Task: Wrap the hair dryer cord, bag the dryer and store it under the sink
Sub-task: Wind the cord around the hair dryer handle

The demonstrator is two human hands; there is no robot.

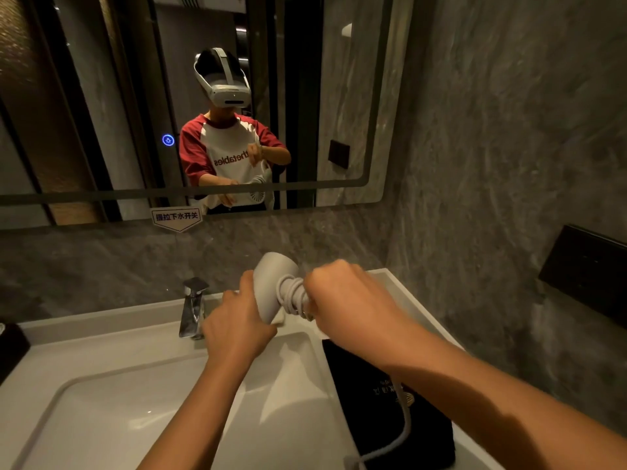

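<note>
A light grey hair dryer (271, 283) is held above the back of the white sink (101, 385). My left hand (234, 327) grips its barrel from below. My right hand (342, 296) is closed on the cord (291, 296), which lies in several coils around the dryer's handle. The loose end of the cord (403, 425) hangs down under my right forearm and across a black cloth bag (373, 401) lying flat on the counter to the right of the basin.
A chrome faucet (193, 307) stands behind the basin, left of the dryer. A large mirror (101, 96) fills the wall ahead. A black panel (583, 266) sits on the right marble wall. A dark object (10, 347) stands at the counter's left edge.
</note>
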